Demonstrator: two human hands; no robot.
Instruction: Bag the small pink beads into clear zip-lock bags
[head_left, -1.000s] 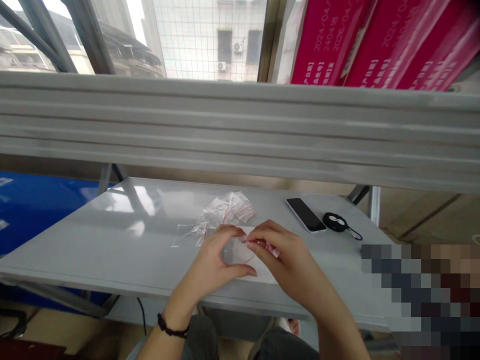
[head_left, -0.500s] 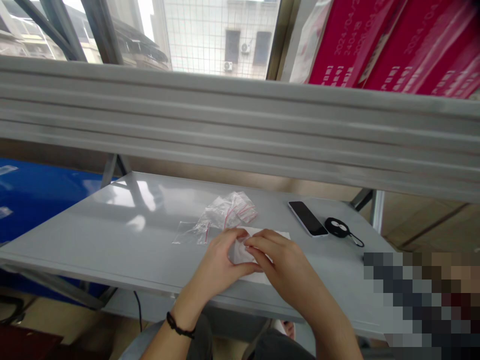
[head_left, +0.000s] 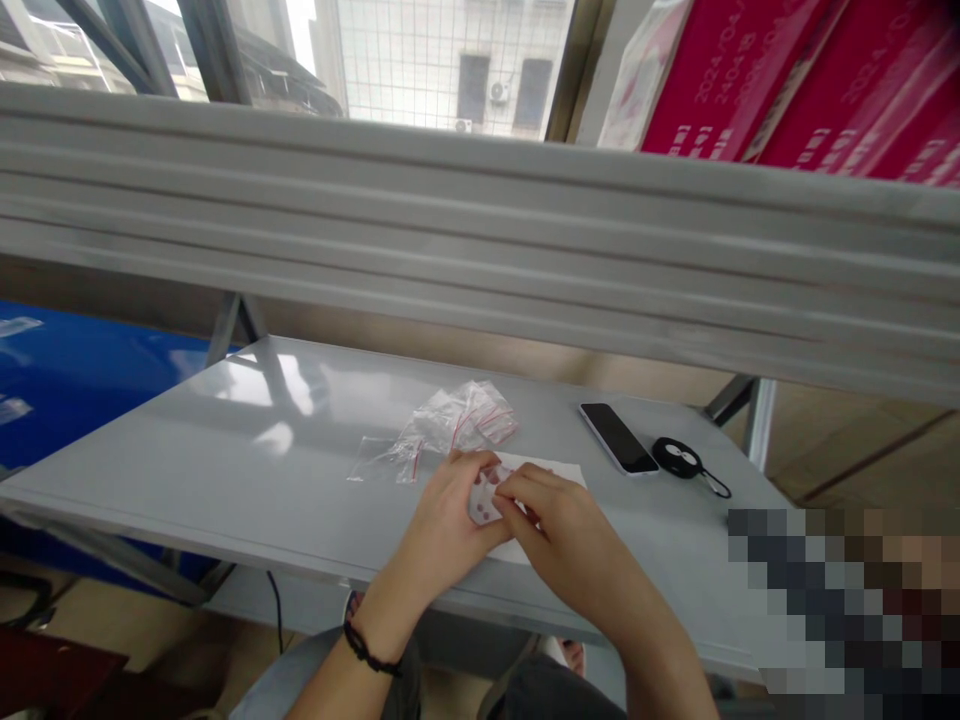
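My left hand (head_left: 448, 515) is closed around the edge of a small whitish piece with dark round spots (head_left: 482, 495); whether it is a sticker sheet or something else I cannot make out. Over its right side, the fingertips of my right hand (head_left: 562, 515) are pinched together. What sits between them, if anything, is hidden. Under both hands lies a white sheet of paper (head_left: 568, 470), largely covered. Just beyond the left hand is a loose heap of clear zip bags (head_left: 469, 415) with red seal lines.
Right of my hands lie a phone (head_left: 617, 438) and a round black object with a loop strap (head_left: 677, 457) on the grey table (head_left: 187, 450). A grey shelf beam (head_left: 480, 240) crosses above. Pink boxes (head_left: 720, 90) stand on it. A blurred-out patch covers the lower right.
The small piece now shows its dark round spots, which were not visible before. My right fingertips have shifted slightly on it. The camera view has tilted a little.
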